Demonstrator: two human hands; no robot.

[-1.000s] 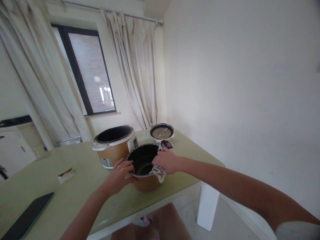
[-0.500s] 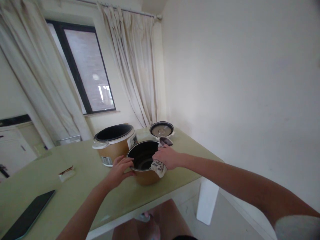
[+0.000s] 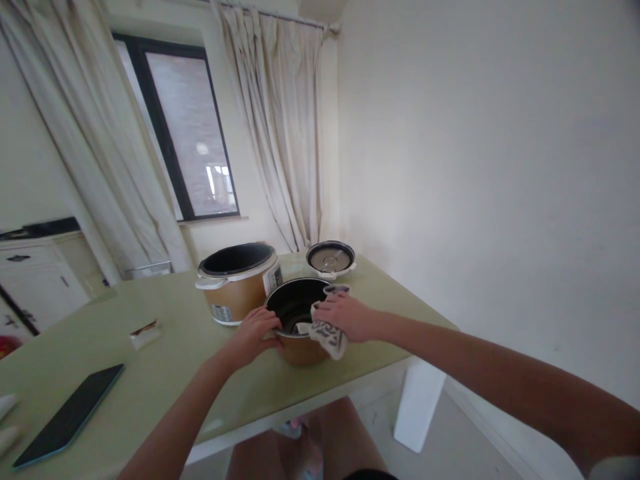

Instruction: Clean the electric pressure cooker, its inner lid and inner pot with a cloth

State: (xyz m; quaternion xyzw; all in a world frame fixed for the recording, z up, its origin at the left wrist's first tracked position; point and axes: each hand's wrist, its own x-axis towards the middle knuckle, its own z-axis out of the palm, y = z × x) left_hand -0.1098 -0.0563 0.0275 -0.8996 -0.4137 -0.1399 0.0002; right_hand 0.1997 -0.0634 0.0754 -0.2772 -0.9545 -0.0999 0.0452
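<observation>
An inner cooking pot [image 3: 296,352], dark inside and golden brown outside, stands upright on the table in front of me. My left hand [image 3: 256,333] is closed on its left rim, fingers over the edge and thumb outside. In my right hand [image 3: 349,316] is a pale cloth with dark print [image 3: 331,339], bunched against the pot's right rim. Part of the cloth hangs outside and a corner reaches in over the edge. The cooker body [image 3: 239,299], golden brown and white, sits open just behind the pot to the left.
A round lid [image 3: 331,259] lies behind the pot, near the wall. On the left of the green table [image 3: 170,380] are a dark tablet [image 3: 70,417] and a small whitish packet [image 3: 145,335]. The table's front edge runs close to my legs.
The cloth has shifted a little along the right rim, and its corner now shows inside the pot. My left hand keeps its hold. The view has turned slightly left.
</observation>
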